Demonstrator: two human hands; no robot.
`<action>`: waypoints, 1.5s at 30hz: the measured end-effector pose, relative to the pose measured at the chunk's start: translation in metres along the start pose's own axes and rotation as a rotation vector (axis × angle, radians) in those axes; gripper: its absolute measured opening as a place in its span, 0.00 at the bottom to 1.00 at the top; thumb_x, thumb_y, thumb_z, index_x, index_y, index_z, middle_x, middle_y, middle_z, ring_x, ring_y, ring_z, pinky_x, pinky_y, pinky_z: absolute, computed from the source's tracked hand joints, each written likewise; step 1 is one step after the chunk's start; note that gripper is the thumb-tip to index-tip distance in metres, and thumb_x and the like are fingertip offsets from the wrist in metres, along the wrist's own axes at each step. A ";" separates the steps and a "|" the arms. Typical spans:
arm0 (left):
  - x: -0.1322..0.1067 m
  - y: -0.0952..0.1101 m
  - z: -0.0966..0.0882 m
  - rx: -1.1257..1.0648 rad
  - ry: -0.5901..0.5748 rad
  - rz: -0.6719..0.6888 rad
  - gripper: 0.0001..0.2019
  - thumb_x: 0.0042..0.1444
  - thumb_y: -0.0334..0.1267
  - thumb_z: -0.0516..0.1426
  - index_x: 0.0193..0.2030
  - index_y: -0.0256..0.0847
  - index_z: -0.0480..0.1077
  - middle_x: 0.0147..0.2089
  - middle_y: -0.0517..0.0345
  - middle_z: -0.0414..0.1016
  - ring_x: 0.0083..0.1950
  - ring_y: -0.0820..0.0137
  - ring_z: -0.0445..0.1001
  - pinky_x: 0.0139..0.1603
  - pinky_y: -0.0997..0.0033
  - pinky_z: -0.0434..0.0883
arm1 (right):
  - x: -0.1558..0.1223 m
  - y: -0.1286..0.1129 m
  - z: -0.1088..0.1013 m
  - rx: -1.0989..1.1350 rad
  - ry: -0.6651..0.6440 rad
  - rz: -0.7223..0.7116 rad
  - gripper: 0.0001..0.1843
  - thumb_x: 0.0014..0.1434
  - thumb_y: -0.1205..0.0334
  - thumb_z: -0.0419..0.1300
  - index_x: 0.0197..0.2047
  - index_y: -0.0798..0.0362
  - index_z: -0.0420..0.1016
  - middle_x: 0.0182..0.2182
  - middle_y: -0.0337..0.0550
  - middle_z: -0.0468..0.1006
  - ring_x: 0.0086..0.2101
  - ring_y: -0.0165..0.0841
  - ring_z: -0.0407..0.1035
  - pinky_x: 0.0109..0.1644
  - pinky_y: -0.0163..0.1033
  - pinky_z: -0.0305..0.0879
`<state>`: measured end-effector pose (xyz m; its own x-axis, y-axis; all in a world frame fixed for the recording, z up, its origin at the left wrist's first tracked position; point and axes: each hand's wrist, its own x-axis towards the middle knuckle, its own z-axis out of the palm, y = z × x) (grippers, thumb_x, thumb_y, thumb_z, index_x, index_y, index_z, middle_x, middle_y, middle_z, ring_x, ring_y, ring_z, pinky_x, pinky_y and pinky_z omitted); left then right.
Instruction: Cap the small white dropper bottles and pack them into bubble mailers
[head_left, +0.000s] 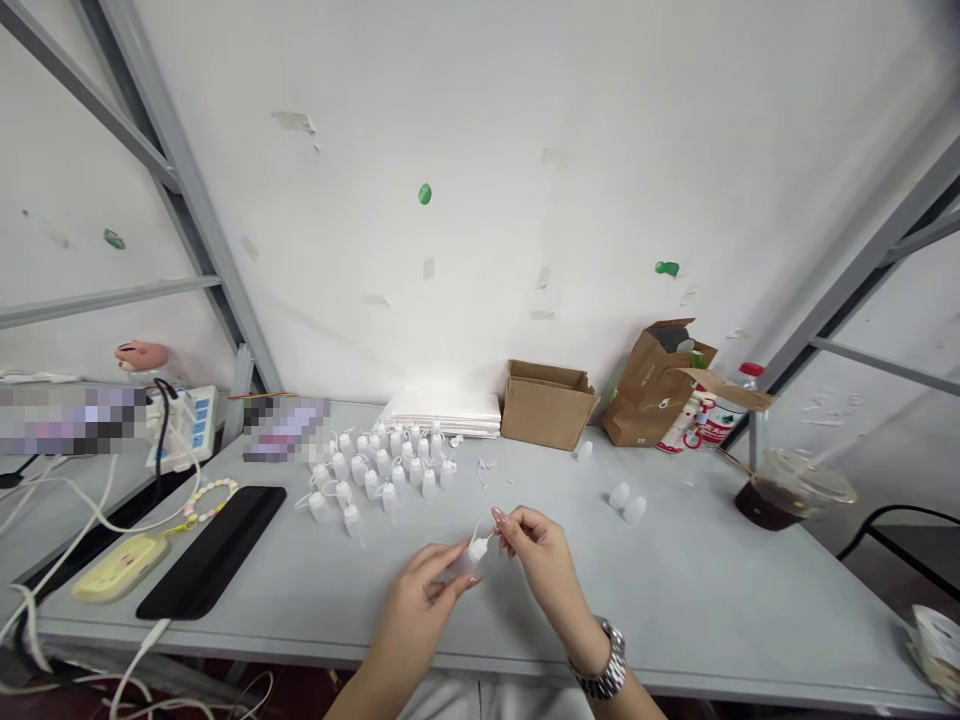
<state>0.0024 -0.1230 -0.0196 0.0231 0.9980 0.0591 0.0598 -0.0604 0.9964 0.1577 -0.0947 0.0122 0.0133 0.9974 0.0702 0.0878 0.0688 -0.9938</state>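
Note:
My left hand [424, 600] pinches a small white plastic bottle [475, 550] just above the grey table [720, 600], near its front edge. My right hand [536, 550], with a metal watch on the wrist, has its fingers pinched at the bottle's top, on what looks like a thin white strap or cap. Behind the hands, several matching small white bottles [382, 465] with looped straps stand clustered together. Two more white bottles [628, 503] lie apart to the right.
A stack of white sheets [446, 410], an open cardboard box [546, 402] and a brown paper bag [656, 385] line the wall. A lidded cup of dark drink [787, 490] is at the right. A black pad [214, 550], yellow device [120, 568], power strip [184, 425] and cables lie left.

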 end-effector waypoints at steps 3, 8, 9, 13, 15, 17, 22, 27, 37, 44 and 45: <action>0.000 0.001 0.000 0.004 0.000 0.016 0.13 0.43 0.40 0.61 0.38 0.44 0.78 0.37 0.57 0.75 0.38 0.66 0.75 0.40 0.68 0.77 | 0.000 0.000 0.001 0.040 -0.008 0.023 0.22 0.48 0.43 0.60 0.18 0.54 0.69 0.15 0.35 0.66 0.20 0.26 0.57 0.26 0.33 0.55; -0.001 0.003 0.000 0.034 0.003 0.017 0.13 0.43 0.41 0.61 0.38 0.44 0.78 0.36 0.57 0.75 0.38 0.66 0.76 0.39 0.69 0.77 | 0.000 0.001 0.000 0.036 0.001 0.029 0.21 0.48 0.44 0.61 0.18 0.54 0.69 0.15 0.35 0.66 0.19 0.26 0.57 0.26 0.33 0.55; -0.001 0.002 0.001 0.029 0.004 0.016 0.13 0.44 0.41 0.61 0.39 0.44 0.78 0.37 0.57 0.75 0.38 0.65 0.76 0.40 0.68 0.77 | 0.000 0.001 0.000 0.029 0.010 0.027 0.21 0.48 0.44 0.61 0.18 0.54 0.69 0.15 0.35 0.66 0.19 0.26 0.57 0.26 0.33 0.55; 0.000 0.002 0.001 0.015 -0.003 0.001 0.13 0.44 0.41 0.61 0.39 0.44 0.77 0.38 0.57 0.75 0.39 0.65 0.76 0.42 0.68 0.77 | -0.001 0.003 -0.002 0.010 0.010 0.016 0.22 0.48 0.44 0.61 0.18 0.54 0.68 0.15 0.34 0.65 0.19 0.26 0.57 0.26 0.33 0.55; 0.001 0.003 0.002 0.017 -0.007 -0.007 0.13 0.43 0.41 0.61 0.39 0.44 0.78 0.37 0.57 0.75 0.39 0.65 0.76 0.42 0.67 0.77 | -0.001 0.003 -0.002 0.002 0.008 0.010 0.22 0.48 0.44 0.61 0.18 0.54 0.68 0.15 0.34 0.65 0.19 0.26 0.57 0.26 0.32 0.56; 0.001 0.003 0.002 0.019 -0.012 -0.004 0.13 0.43 0.40 0.61 0.38 0.44 0.78 0.36 0.57 0.75 0.39 0.66 0.75 0.42 0.67 0.77 | -0.002 0.002 -0.002 -0.005 0.017 0.001 0.22 0.48 0.44 0.61 0.17 0.54 0.67 0.15 0.34 0.66 0.19 0.26 0.57 0.26 0.32 0.56; 0.001 0.002 0.004 0.012 -0.033 0.006 0.13 0.44 0.40 0.60 0.39 0.44 0.77 0.36 0.58 0.74 0.38 0.67 0.75 0.42 0.67 0.77 | -0.003 0.000 -0.002 -0.018 0.028 -0.008 0.22 0.48 0.44 0.61 0.18 0.53 0.67 0.15 0.35 0.66 0.19 0.27 0.58 0.26 0.33 0.57; 0.002 -0.001 0.005 0.014 -0.038 -0.001 0.13 0.44 0.40 0.61 0.39 0.45 0.77 0.37 0.57 0.75 0.39 0.66 0.75 0.41 0.68 0.77 | -0.004 0.001 -0.003 -0.017 0.026 -0.009 0.22 0.47 0.42 0.61 0.17 0.53 0.66 0.15 0.35 0.65 0.20 0.28 0.58 0.27 0.34 0.57; 0.002 0.003 0.005 0.005 -0.023 0.002 0.13 0.44 0.39 0.60 0.39 0.45 0.78 0.36 0.57 0.75 0.38 0.66 0.75 0.41 0.67 0.77 | -0.003 0.003 -0.004 0.013 0.030 0.011 0.23 0.46 0.41 0.61 0.18 0.53 0.66 0.15 0.35 0.66 0.20 0.28 0.58 0.27 0.34 0.57; 0.002 0.001 0.007 0.044 -0.031 0.014 0.14 0.45 0.41 0.60 0.40 0.45 0.77 0.37 0.57 0.75 0.38 0.67 0.75 0.41 0.67 0.76 | -0.006 0.000 -0.005 -0.042 0.051 -0.026 0.22 0.48 0.43 0.61 0.17 0.52 0.66 0.15 0.35 0.65 0.20 0.28 0.58 0.27 0.34 0.57; 0.002 0.001 0.007 0.039 -0.033 0.014 0.14 0.45 0.41 0.60 0.40 0.46 0.77 0.37 0.57 0.75 0.38 0.67 0.75 0.42 0.67 0.76 | -0.006 0.001 -0.005 -0.043 0.050 -0.029 0.22 0.48 0.43 0.60 0.18 0.52 0.66 0.15 0.35 0.65 0.20 0.28 0.58 0.27 0.34 0.57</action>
<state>0.0093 -0.1217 -0.0189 0.0567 0.9959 0.0703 0.0981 -0.0756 0.9923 0.1624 -0.1005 0.0115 0.0595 0.9928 0.1038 0.1312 0.0953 -0.9868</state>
